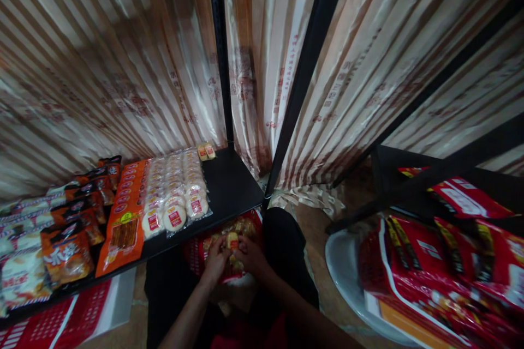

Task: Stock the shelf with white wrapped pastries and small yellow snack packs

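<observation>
Small packet held above a basket, viewed from the head. The left hand and right hand meet at the small packet, yellow with a red label, just in front of the black shelf, near its right front corner. The fingers of both hands appear clamped on the packet from opposite sides, a grip that probably steadies so little a thing; the exact fingertip contact is too blurred to tell. The red basket sits between the legs, within short reach, and holds what seem to be similar packets. Two yellow packets lie side by side at the shelf's back edge, against the curtain, a position that leaves depth for a row towards the front edge. To their left, the round cakes overlap in columns, their nearest labels uncovered at the front edge, presumably for easy reading. The orange packs overlap likewise, which saves depth, and the snack bags stand in rows towards the left end, likely to keep each kind together.
</observation>
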A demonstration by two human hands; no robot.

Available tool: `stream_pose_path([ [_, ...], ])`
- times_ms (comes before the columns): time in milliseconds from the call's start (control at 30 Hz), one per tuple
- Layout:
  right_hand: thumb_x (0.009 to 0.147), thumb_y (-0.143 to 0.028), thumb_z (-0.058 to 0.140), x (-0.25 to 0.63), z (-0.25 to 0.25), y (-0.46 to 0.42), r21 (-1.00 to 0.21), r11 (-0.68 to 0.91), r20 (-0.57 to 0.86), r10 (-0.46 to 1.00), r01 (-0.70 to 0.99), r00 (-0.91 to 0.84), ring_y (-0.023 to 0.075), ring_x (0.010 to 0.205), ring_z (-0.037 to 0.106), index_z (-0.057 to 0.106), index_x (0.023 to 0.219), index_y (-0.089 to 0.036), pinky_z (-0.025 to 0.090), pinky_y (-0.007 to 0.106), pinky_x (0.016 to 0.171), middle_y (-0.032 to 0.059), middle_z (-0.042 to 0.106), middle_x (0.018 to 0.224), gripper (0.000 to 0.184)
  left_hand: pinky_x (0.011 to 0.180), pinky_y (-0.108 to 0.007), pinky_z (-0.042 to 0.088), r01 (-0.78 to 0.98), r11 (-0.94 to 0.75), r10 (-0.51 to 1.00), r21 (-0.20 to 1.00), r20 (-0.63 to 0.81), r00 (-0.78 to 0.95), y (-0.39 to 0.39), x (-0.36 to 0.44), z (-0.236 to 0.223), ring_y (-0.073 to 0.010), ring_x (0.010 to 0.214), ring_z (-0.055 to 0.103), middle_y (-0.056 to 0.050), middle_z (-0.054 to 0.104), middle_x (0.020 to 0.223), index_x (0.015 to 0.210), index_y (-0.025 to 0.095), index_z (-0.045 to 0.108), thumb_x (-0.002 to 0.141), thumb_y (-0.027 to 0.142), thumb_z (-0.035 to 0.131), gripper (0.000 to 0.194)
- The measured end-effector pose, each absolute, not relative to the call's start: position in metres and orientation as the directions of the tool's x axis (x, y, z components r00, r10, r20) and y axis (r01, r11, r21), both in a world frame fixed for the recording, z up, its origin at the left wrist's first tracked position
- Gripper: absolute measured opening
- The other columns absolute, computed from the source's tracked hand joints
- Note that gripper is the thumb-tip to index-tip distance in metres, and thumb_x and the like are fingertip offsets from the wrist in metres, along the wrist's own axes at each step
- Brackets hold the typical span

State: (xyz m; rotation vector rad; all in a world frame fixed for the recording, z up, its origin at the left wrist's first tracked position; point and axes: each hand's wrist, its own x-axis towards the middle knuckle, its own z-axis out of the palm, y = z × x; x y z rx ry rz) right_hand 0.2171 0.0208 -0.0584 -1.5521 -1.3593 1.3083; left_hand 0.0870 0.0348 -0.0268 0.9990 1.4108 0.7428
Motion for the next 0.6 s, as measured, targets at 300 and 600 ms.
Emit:
stream_pose_path([
  [300,0.069,-0.023,0.057,0.217,-0.053,0.02,-0.93,-0.232,-0.229,0.972,0.285,0.045,0.0179,0.077,0.063,0.047,0.117,-0.013,0.051,0.032,0.073,0.0104,0.064,0.097,0.05,0.08,-0.028,0.044,0.115,0.409,0.91,0.905,-0.414,0.025,0.037,0.089,-0.02,-0.0205,0.093,0.058,-0.007,0.065,0.096,0.098,0.017,0.061,0.061,0.021,0.058,0.038],
  [600,0.07,-0.032,0.061,0.232,-0.024,0.02,-0.763,0.127,0.096,0.992,0.633,-0.083,0.0286,0.13,0.03,0.042,0.133,-0.014,0.024,0.046,0.107,0.0141,0.038,0.139,0.068,0.086,-0.032,0.042,0.216,0.333,0.919,0.918,-0.367,0.142,0.046,0.085,-0.012,-0.0236,0.095,0.057,-0.007,0.068,0.097,0.09,0.016,0.067,0.06,0.025,0.055,0.033],
])
